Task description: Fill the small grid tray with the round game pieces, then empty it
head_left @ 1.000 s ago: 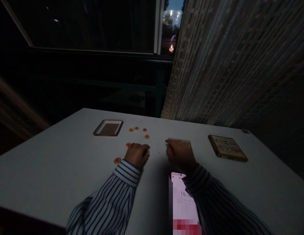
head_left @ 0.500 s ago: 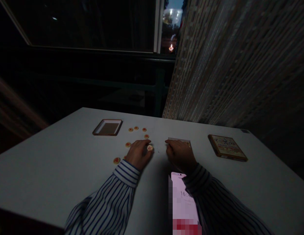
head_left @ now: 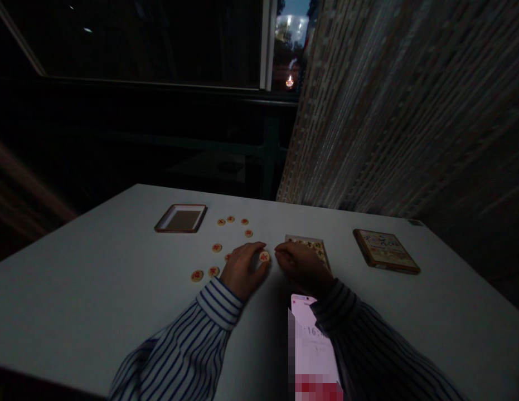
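Note:
My left hand [head_left: 242, 269] is closed, with a round Chinese chess piece [head_left: 264, 257] marked in red between thumb and fingers. Around it on the white table lie several more red-marked pieces, among them one [head_left: 213, 271] just left of the wrist and another [head_left: 248, 233] beyond the fingers. My right hand [head_left: 305, 265] is curled, thumb against fingers, close to the held piece; whatever it may hold is hidden. Under and behind that hand sits a shallow box [head_left: 305, 240] filled with rows of chess pieces, partly covered by the hand.
A shallow open tray [head_left: 181, 220] lies at the back left. On the right lies a flat box with a printed top [head_left: 387, 249]. A lit phone [head_left: 311, 345] lies under my right forearm. A string curtain [head_left: 347, 111] hangs at the table's far edge [head_left: 226, 195].
My left hand has moved right with the chess piece. My right hand has shifted left and slightly nearer, uncovering more of the box of pieces. The hands are now closer together.

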### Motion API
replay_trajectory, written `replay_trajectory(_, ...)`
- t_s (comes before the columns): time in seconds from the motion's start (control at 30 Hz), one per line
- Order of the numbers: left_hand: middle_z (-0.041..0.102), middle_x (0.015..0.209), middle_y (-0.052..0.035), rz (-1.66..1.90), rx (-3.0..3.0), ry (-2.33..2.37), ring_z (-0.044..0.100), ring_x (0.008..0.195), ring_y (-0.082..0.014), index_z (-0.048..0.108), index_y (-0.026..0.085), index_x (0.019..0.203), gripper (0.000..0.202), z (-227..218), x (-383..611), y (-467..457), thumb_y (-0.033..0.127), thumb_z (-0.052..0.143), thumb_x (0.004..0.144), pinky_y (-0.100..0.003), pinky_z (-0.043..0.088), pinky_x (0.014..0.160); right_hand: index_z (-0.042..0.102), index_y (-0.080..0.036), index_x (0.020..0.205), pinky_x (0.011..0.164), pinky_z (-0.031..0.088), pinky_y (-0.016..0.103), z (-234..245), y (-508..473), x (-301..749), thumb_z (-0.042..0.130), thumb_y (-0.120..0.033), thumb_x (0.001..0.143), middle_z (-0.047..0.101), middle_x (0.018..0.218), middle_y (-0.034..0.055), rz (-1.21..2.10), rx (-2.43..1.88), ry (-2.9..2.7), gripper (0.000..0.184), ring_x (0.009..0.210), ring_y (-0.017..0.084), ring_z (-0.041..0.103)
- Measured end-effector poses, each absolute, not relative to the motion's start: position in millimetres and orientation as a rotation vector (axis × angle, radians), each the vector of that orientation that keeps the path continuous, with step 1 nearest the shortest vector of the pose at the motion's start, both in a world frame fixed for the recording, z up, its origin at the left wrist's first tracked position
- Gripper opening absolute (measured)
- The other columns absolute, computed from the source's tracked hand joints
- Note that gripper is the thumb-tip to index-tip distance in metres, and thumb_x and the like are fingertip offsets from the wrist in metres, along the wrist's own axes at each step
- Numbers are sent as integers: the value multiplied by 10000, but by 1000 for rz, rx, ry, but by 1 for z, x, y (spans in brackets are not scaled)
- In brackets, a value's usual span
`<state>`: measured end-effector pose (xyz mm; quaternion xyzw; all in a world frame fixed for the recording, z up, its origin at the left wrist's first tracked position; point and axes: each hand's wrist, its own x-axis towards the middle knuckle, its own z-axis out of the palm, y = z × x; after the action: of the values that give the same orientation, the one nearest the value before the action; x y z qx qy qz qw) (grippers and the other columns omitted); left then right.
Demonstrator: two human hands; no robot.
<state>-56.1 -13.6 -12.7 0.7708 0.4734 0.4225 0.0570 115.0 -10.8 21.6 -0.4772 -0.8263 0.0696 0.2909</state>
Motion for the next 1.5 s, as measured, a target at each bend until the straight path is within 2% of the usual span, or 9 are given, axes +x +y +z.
replay_trajectory(0.4,645,1003,-79,1328,2366,1385,597,937,-192,530,171,1051,315,-19,-52,-16,247,582,750,-347,474,848,590,-190,852,676,474,264,14,-8,113,515,-261,796,677,786,10,694,-1181,-1982,117,733,137,632)
replay_trajectory(0.73,643,995,-86,1317,2345,1338,592,947,-202,545,180,1033,302,-15,-50,-18,253,587,743,-378,473,852,574,-176,860,628,494,258,6,-3,115,521,-247,774,667,768,19,842,-1132,-1877,124,700,133,627)
replay_trajectory(0.9,667,912,-76,1342,2043,1362,628,863,-194,563,167,994,322,-9,-49,-19,278,638,701,-366,504,808,575,-177,854,641,499,275,5,-2,115,528,-242,762,661,750,22,839,-1129,-1787,121,709,144,626)
replay_trajectory(1.03,680,851,-74,1317,1680,1202,645,806,-176,575,141,920,269,-8,-44,-19,265,647,693,-342,520,779,580,-173,835,594,498,260,9,-3,114,546,-266,751,661,728,21,820,-1146,-1737,130,670,141,624)
replay_trajectory(1.13,682,812,-70,1319,1453,1098,648,770,-169,580,134,857,238,-10,-40,-17,255,663,670,-331,528,749,579,-177,835,614,501,262,11,-3,113,548,-265,752,668,754,30,841,-1134,-1725,125,692,144,629)
replay_trajectory(1.5,698,769,-63,1320,1076,988,651,752,-168,597,124,834,340,-12,-44,-12,281,740,568,-331,515,758,566,-170,861,627,495,271,10,-3,113,546,-258,753,667,773,39,903,-1107,-1736,141,705,149,629)
